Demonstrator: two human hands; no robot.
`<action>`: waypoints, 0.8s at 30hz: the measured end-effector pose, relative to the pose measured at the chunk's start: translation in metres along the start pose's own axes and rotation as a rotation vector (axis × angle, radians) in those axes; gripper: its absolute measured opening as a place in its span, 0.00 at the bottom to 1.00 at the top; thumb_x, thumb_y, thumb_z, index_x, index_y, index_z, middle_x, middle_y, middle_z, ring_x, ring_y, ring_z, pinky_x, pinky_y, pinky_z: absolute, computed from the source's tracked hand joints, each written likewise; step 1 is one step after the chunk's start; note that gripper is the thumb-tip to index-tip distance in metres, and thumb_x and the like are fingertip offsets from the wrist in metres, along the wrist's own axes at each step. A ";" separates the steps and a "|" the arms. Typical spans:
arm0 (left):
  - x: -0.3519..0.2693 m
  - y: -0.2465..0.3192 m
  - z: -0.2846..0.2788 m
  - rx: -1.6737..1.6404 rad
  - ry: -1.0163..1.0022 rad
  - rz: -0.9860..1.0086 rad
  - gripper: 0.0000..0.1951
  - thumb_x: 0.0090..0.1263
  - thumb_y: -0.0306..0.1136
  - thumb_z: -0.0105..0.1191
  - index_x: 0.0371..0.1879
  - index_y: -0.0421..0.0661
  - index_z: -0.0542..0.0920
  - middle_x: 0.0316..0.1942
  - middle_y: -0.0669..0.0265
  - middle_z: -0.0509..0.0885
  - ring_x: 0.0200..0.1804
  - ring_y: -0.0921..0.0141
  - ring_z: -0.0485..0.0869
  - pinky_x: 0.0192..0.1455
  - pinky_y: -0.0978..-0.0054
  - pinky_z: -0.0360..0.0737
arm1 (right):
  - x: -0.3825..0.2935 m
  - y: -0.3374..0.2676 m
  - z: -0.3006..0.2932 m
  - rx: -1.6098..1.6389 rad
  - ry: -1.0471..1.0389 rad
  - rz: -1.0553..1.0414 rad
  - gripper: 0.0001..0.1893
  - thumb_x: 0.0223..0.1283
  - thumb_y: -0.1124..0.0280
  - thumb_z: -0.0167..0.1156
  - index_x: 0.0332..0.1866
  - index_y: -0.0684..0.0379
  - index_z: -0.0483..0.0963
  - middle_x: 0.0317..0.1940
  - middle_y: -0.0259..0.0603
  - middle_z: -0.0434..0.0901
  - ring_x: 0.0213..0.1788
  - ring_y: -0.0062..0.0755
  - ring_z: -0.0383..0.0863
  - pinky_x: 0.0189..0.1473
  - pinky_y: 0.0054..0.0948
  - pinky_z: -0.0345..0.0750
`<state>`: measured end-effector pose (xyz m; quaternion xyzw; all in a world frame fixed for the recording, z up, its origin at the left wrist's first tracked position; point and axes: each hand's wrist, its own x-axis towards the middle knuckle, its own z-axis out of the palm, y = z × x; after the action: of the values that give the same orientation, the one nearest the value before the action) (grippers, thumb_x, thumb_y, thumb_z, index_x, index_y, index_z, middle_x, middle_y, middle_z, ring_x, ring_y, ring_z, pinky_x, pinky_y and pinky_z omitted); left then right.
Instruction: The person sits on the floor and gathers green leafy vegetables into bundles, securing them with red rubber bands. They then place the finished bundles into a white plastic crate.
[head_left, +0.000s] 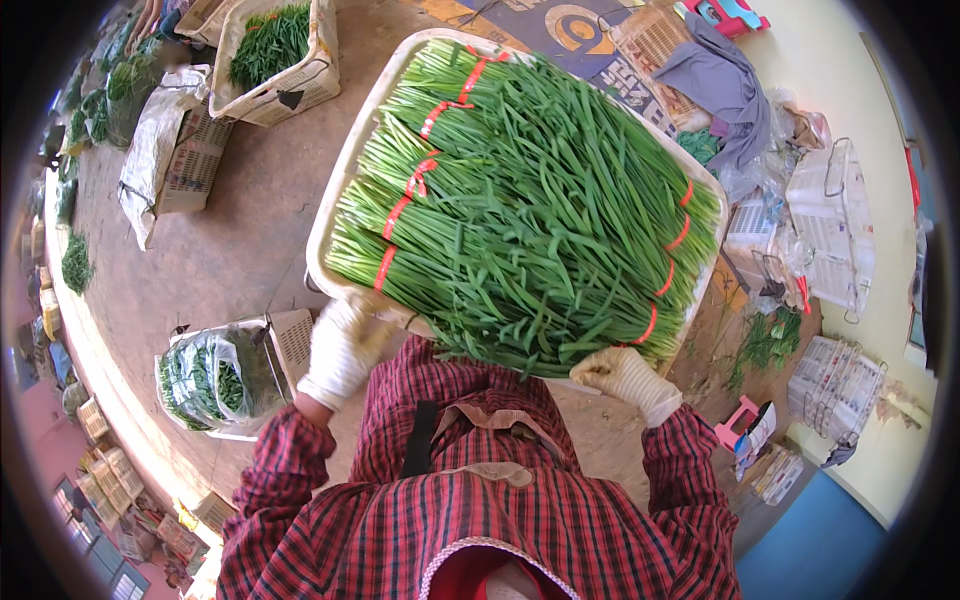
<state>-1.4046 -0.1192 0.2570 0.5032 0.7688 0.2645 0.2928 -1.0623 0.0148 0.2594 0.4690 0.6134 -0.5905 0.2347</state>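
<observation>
A white plastic crate (324, 240) in front of me is heaped with bundles of garlic chives (525, 202), tied with red bands (415, 182). Pale stem ends lie along the left and right sides, with dark green leaves across the middle. My left hand (341, 349), in a pale ribbed glove, is motion-blurred at the crate's near left corner; its grip is unclear. At the near right edge, my gloved right hand (628, 379) has its fingers curled against the leaves and rim. What those fingers hold is hidden.
Left of me stands a crate of bagged greens (214, 375). Farther off are a crate with a silvery cover (172, 150) and another crate of greens (274, 60). White crates (832, 225), a pink stool (739, 424) and loose greens (769, 341) line the right wall.
</observation>
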 end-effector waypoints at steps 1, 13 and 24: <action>-0.012 0.012 0.008 -0.091 -0.128 -0.068 0.09 0.52 0.35 0.62 0.25 0.46 0.77 0.25 0.62 0.76 0.32 0.61 0.78 0.35 0.65 0.75 | 0.001 0.004 0.001 -0.061 0.014 -0.011 0.09 0.56 0.70 0.61 0.41 0.60 0.80 0.31 0.36 0.83 0.31 0.19 0.79 0.35 0.20 0.77; -0.024 0.072 0.109 0.290 -0.257 0.191 0.15 0.50 0.43 0.64 0.27 0.45 0.77 0.27 0.59 0.77 0.35 0.57 0.77 0.39 0.63 0.74 | -0.010 0.058 -0.003 -0.058 0.127 0.026 0.08 0.53 0.64 0.63 0.35 0.56 0.81 0.26 0.36 0.82 0.25 0.22 0.79 0.33 0.24 0.76; 0.050 0.085 0.131 0.621 -0.763 0.026 0.29 0.55 0.60 0.52 0.24 0.39 0.82 0.24 0.52 0.81 0.31 0.56 0.81 0.39 0.63 0.78 | 0.026 0.053 -0.002 -0.520 0.091 0.079 0.23 0.58 0.45 0.51 0.29 0.55 0.81 0.24 0.37 0.81 0.30 0.39 0.80 0.35 0.33 0.75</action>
<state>-1.2747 -0.0281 0.2175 0.6371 0.6431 -0.1766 0.3864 -1.0282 0.0173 0.2111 0.4425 0.7357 -0.3817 0.3423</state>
